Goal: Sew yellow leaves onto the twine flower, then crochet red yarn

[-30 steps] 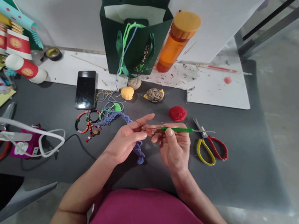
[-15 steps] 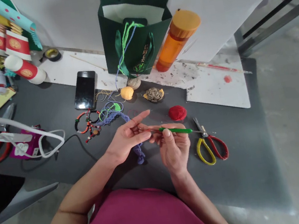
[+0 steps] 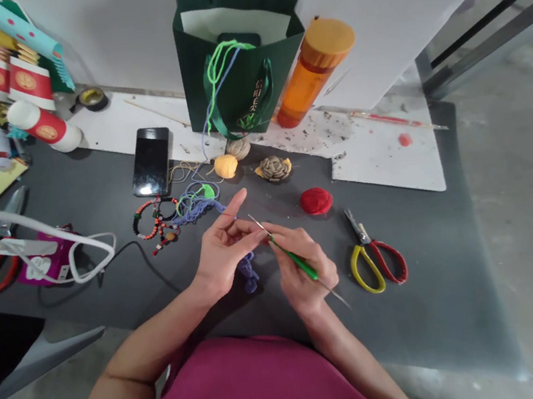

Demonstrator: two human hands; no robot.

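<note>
My right hand (image 3: pixel 302 265) is shut on a green-handled crochet hook (image 3: pixel 296 259), which slants up to the left. Its thin metal tip (image 3: pixel 256 223) sits right by the fingers of my left hand (image 3: pixel 226 249). Those fingers pinch a fine thread, and the index finger points up and away. A purple crocheted strand (image 3: pixel 197 210) runs across the table towards that hand, while a small purple crocheted piece (image 3: pixel 248 273) hangs just below the hands. The exact path of the thread through my fingers is too fine to make out.
A red yarn ball (image 3: pixel 316 201) and red-and-yellow scissors (image 3: pixel 371 257) lie right of my hands on the dark table (image 3: pixel 419 330). Beaded bracelets (image 3: pixel 153 221), a phone (image 3: pixel 151 162), a green gift bag (image 3: pixel 229 64) and an orange bottle (image 3: pixel 314 70) stand farther off. A white cable (image 3: pixel 25 244) lies at left.
The hook has swung from nearly level to a steep diagonal as my right hand turned. My left index finger has lifted higher, and the view has shifted slightly.
</note>
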